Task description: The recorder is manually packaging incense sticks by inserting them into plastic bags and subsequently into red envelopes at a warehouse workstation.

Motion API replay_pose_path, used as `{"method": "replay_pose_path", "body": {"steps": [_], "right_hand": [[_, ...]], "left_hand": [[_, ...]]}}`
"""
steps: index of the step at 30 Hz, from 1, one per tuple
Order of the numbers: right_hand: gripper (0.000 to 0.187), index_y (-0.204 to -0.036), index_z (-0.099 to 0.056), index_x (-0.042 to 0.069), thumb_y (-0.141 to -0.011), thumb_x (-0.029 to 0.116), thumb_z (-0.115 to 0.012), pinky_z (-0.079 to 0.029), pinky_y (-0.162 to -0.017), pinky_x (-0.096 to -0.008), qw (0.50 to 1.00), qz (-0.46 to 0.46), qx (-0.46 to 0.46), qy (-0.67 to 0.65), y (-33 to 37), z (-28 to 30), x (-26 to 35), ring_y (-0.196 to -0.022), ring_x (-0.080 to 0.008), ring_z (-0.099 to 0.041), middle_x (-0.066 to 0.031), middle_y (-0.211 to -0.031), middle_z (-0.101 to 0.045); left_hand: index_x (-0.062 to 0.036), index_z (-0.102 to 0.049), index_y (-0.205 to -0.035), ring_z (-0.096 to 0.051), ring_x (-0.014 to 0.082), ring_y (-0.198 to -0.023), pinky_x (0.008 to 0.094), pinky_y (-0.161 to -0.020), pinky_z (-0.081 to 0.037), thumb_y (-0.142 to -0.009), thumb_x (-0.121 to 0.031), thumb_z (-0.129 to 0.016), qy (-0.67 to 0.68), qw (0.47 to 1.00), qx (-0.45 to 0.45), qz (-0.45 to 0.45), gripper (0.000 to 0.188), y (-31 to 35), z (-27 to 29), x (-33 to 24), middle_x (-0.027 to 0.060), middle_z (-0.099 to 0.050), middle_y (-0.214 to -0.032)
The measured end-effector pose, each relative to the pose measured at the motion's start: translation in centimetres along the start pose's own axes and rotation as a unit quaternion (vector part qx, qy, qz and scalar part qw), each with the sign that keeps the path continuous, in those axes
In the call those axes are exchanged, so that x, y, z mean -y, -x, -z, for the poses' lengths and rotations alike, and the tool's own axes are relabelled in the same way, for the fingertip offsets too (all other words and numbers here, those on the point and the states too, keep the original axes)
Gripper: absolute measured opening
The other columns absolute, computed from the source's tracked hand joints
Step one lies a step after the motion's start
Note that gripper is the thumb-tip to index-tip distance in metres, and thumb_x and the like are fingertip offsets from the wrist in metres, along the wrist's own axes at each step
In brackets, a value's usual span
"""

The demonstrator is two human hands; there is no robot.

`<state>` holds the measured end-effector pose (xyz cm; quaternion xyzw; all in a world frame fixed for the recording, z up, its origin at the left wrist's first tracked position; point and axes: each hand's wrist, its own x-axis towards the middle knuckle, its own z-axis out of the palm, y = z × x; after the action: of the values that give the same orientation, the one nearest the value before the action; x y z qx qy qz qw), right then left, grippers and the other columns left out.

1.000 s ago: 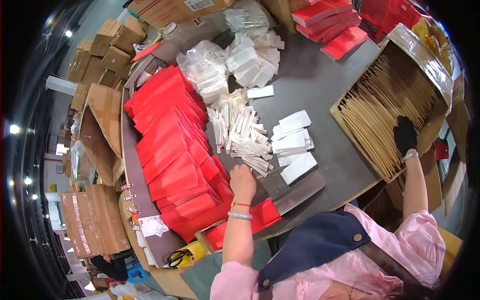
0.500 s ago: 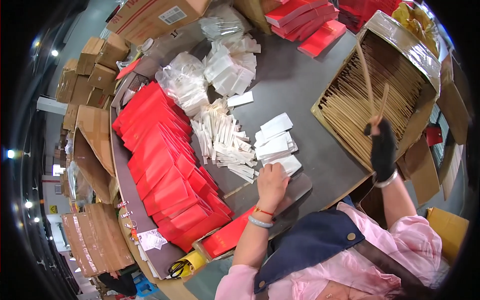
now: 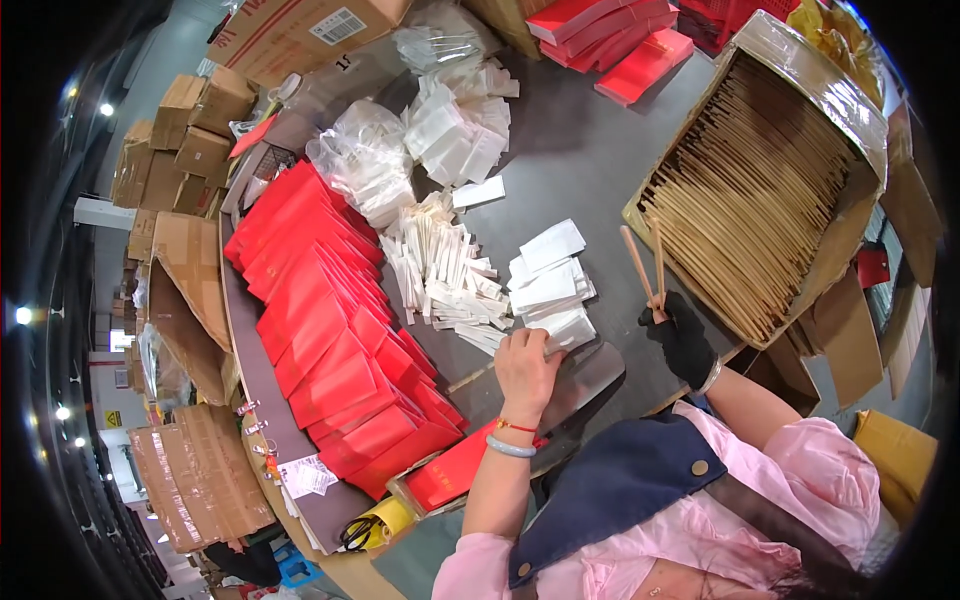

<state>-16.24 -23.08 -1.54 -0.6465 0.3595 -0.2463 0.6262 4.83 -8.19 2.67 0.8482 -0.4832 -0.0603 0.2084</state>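
Clearly, gloved right hand point(image 3: 688, 345) pinches two wooden sticks point(image 3: 639, 265).
Left hand point(image 3: 527, 368) curls at white packets point(image 3: 548, 282) — its grip unclear.

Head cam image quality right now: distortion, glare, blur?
Head view: fisheye bends the table edge at left, and corners go black. Head view: lamps at far left blow out; clear tape on the carton throws glare. Head view: left hand, gloved right hand and its two sticks look fairly sharp, no obvious motion smear.
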Motion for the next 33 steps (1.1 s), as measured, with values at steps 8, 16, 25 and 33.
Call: {"method": "replay_pose_path", "body": {"steps": [8, 16, 25, 33], "right_hand": [[0.014, -0.107, -0.058, 0.003, -0.095, 0.005, -0.051, -0.046, -0.069, -0.0252, 0.996, 0.036, 0.078, 0.033, -0.6, 0.3, 0.6, -0.078, -0.0089, -0.052, -0.0018, -0.087, -0.058], [0.021, -0.106, -0.067, 0.01, -0.086, 0.011, -0.062, -0.048, -0.067, -0.038, 0.928, 0.219, 0.178, 0.242, -2.3, 1.5, 4.3, -0.073, -0.0291, -0.059, -0.0109, -0.08, -0.059], [0.022, -0.101, -0.071, 0.021, -0.079, 0.022, -0.068, -0.049, -0.068, -0.0422, 0.8, 0.273, 0.314, 0.432, -2.4, -0.5, 1.4, -0.074, -0.0302, -0.06, -0.0093, -0.078, -0.059], [0.01, -0.08, -0.066, 0.008, -0.077, 0.016, -0.072, -0.049, -0.07, -0.0407, 0.912, 0.203, 0.205, 0.291, -2.1, -3.5, 0.1, -0.078, -0.0301, -0.06, -0.0118, -0.082, -0.062]], "left_hand": [[-0.0092, -0.063, -0.086, -0.059, 0.028, -0.075, 0.0404, -0.074, -0.047, -0.064, -0.018, -0.082, 0.03, 0.998, 0.022, -0.057, 0.03, -0.1, 0.6, 0.1, 0.0078, -0.062, -0.077], [-0.0136, -0.067, -0.089, -0.057, 0.0276, -0.085, 0.0425, -0.074, -0.043, -0.066, -0.023, -0.081, 0.071, 0.994, 0.088, 0.003, 0.028, 5.1, 3.3, -1.1, 0.0068, -0.061, -0.088], [-0.0056, -0.063, -0.117, -0.047, 0.0337, -0.112, 0.0462, -0.096, -0.038, -0.056, -0.027, -0.087, 0.003, 0.999, 0.038, 0.029, 0.069, 11.1, 5.0, 1.3, 0.0095, -0.056, -0.116], [-0.0052, -0.055, -0.128, -0.047, 0.0319, -0.113, 0.0437, -0.095, -0.038, -0.061, -0.022, -0.084, -0.033, 0.998, 0.044, 0.004, 0.075, 10.1, 3.5, 0.5, 0.0098, -0.055, -0.12]]}}
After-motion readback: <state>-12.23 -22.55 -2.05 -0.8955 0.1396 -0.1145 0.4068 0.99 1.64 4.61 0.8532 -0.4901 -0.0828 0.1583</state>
